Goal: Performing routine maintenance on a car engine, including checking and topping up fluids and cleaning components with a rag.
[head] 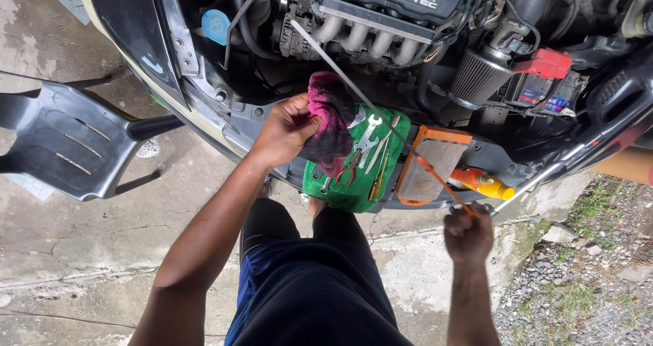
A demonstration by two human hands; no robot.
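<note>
Single head-worn view, looking steeply down and forward from above the person's own legs. Open engine bay (381,26) fills the top of frame, close in. Concrete ground lies below and left of the bay, gravel lower right. No second view to compare.

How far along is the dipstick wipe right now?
Done: the dipstick is out of the engine. In hand: the right hand holds its orange handle end, and the left hand wraps a pink rag around the blade. Left: the blade beyond the rag is unwiped, and the dipstick is not back in.
</note>
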